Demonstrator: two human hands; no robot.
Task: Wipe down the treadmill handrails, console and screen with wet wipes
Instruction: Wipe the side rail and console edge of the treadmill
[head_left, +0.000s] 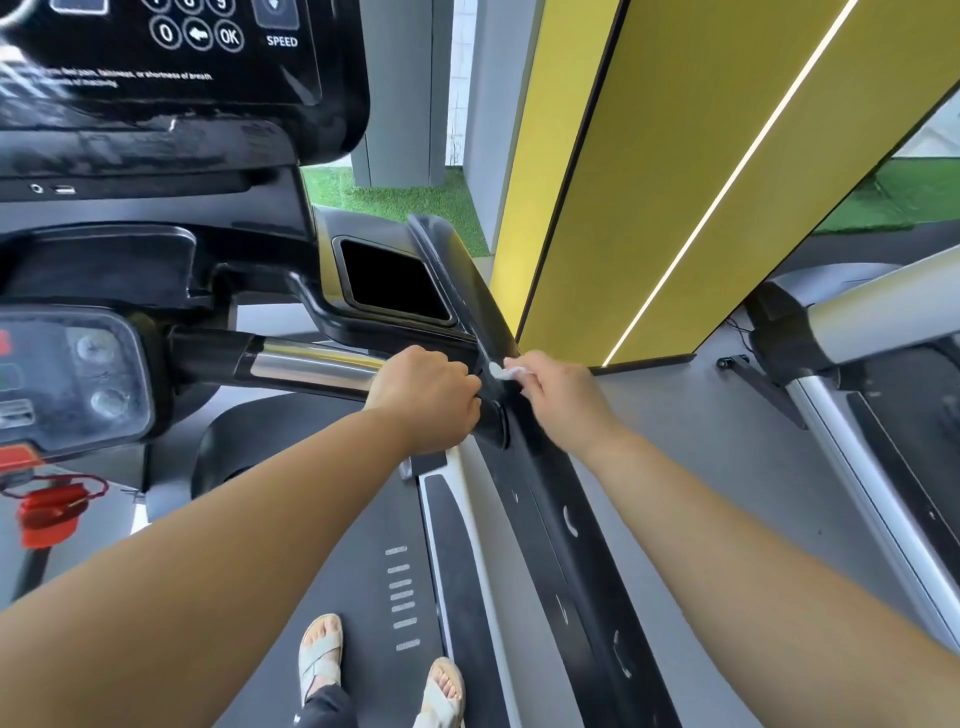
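1. The right hand (558, 395) is pinching a small crumpled white wet wipe (511, 371) between thumb and fingers. It is pressing the wipe onto the top face of the black side handrail (457, 270), about where the crossbar (306, 364) is meeting it.
2. The left hand (423, 395) is curling tightly round the crossbar just left of the handrail, knuckles up. It is gripping the bar where the chrome section is giving way to the black end.
3. The two hands are sitting close together on either side of the handrail, not touching each other.
4. A dark cup holder recess (395, 280) is lying directly left of the handrail's far end.
5. The glossy black console (156, 104), with its keypad and SPEED label, is rising further left of the handrail and above it, showing streaks on its surface.
6. A red safety clip (52, 512) is hanging far to the left of the handrail.
7. Two feet in pale sandals (322, 649) are standing on the belt (353, 571), left of the handrail's near stretch.
8. A yellow pillar (649, 182) is standing right of the handrail, with a neighbouring treadmill (857, 322) showing beyond it.
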